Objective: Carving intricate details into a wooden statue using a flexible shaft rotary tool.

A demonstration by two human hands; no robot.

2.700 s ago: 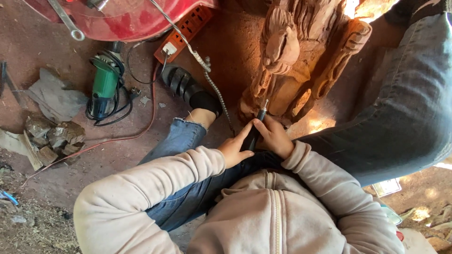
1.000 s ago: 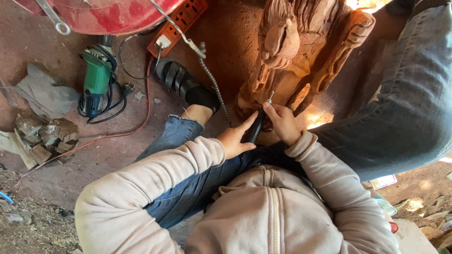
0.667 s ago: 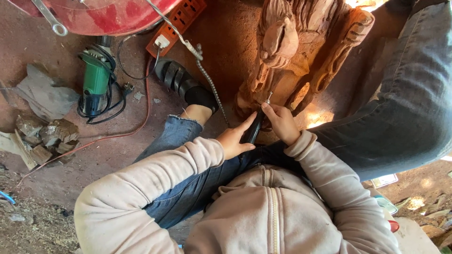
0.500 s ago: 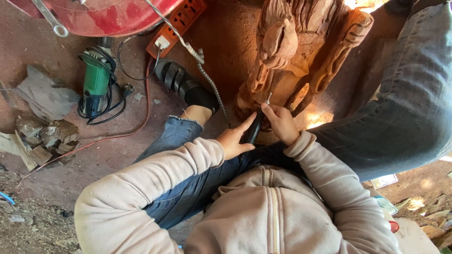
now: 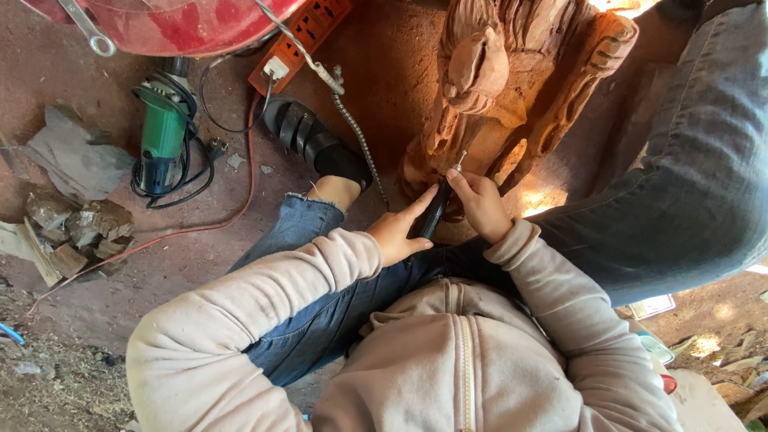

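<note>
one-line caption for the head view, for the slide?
Both hands, left hand and right hand, hold a black rotary tool against the wooden carving; green angle grinder lies nearby.

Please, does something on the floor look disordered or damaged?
Yes. The green grinder lies on its side with its cord tangled around it, beside broken wood pieces and a crumpled rag.

Hemmed in: the wood carving [image 5: 512, 88] blocks twelve o'clock of both hands, a jeans-clad leg [image 5: 688, 184] walls off three o'clock, a sandalled foot [image 5: 316, 144] and flexible shaft [image 5: 360, 144] crowd ten o'clock; bare floor [image 5: 384, 64] between shaft and carving lies open.
</note>
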